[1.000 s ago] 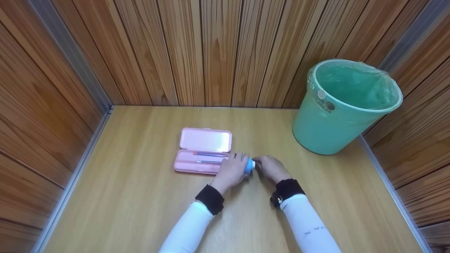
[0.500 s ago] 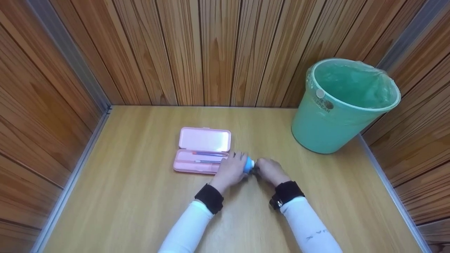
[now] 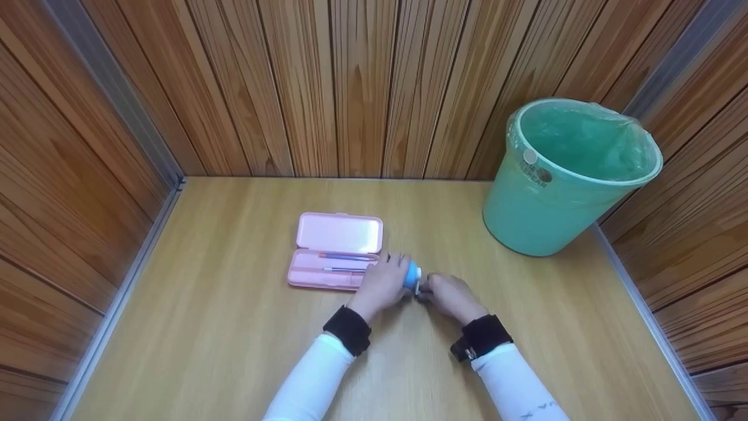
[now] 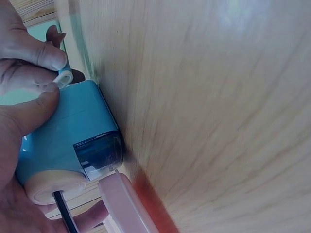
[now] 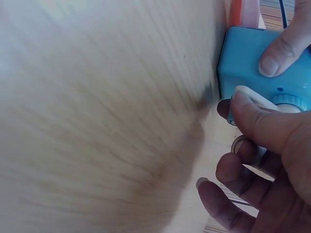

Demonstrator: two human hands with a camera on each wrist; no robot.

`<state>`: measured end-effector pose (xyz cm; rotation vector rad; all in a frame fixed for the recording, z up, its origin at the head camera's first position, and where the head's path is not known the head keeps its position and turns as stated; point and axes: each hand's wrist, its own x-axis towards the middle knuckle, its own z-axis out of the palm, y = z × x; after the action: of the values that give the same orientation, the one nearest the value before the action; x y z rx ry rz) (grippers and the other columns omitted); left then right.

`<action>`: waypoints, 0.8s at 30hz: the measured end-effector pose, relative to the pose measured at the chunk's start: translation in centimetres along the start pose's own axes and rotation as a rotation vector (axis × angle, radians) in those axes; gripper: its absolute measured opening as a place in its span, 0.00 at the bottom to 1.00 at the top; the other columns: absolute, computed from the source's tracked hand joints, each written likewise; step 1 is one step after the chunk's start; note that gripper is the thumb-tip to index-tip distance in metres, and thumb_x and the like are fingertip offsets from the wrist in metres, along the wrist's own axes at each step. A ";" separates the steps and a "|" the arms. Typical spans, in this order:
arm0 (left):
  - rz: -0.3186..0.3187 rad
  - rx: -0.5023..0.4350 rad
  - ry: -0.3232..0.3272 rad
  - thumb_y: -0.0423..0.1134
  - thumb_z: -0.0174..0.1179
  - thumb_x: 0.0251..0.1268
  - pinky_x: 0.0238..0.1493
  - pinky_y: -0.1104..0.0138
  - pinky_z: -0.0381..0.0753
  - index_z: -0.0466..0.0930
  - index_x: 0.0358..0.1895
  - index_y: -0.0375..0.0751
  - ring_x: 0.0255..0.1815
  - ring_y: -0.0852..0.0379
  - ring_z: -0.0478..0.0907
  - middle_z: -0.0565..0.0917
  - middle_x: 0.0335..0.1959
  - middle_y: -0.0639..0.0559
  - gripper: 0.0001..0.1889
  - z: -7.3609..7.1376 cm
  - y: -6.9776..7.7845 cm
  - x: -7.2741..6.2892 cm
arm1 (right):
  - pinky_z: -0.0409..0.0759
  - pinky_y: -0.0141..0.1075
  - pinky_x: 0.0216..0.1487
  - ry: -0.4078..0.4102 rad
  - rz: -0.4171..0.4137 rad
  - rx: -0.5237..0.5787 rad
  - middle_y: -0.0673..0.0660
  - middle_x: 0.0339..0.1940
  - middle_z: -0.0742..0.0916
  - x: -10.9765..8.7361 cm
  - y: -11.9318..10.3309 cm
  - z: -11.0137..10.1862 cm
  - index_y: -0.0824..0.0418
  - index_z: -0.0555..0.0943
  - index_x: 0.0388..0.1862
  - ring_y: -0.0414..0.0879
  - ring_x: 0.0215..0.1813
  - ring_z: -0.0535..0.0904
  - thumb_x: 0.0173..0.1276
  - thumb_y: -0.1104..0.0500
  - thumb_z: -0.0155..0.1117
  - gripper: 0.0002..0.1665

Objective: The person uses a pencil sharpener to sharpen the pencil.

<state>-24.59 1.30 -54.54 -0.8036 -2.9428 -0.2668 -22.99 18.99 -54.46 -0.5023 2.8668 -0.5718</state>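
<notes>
Wearing white sleeves point(image 3: 310, 377) and black wristbands point(image 3: 348, 331), a person is working two-handed on the tabletop point(image 3: 234, 327). Right hand point(image 3: 454, 297) is pinching the crank point(image 5: 255, 99) between thumb and index; its other fingers are curling loosely. Left hand point(image 3: 383, 282) is gripping the blue sharpener point(image 4: 73, 114), fingers spreading round the body, thumb pressing on it. Sharpener is sitting on the tabletop, just beside the right end of the pink pencil case point(image 3: 307, 261); can't tell if they're touching. Dark pencil point(image 4: 65, 212) is sticking out of the cream ring point(image 4: 41, 187) opposite the crank. Case is lying open, lid on the far side, two pencils point(image 3: 346, 256) lying inside. Farther right, well apart, green bin point(image 3: 537, 219) is standing with a clear liner point(image 3: 634, 126) hanging over its rim. Plank wall point(image 3: 362, 88) is running behind everything.
</notes>
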 end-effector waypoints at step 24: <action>-0.028 -0.016 -0.047 0.49 0.69 0.58 0.49 0.50 0.79 0.65 0.70 0.40 0.62 0.41 0.69 0.74 0.60 0.42 0.38 -0.2 0.1 -0.1 | 0.78 0.39 0.36 0.047 -0.091 -0.043 0.47 0.30 0.80 -1.2 -2.2 -4.6 0.61 0.87 0.41 0.44 0.32 0.77 0.67 0.64 0.67 0.06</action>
<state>-24.49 1.29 -54.33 -0.7825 -3.0016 -0.2770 -22.33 19.10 -49.27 -0.6370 2.9191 -0.5443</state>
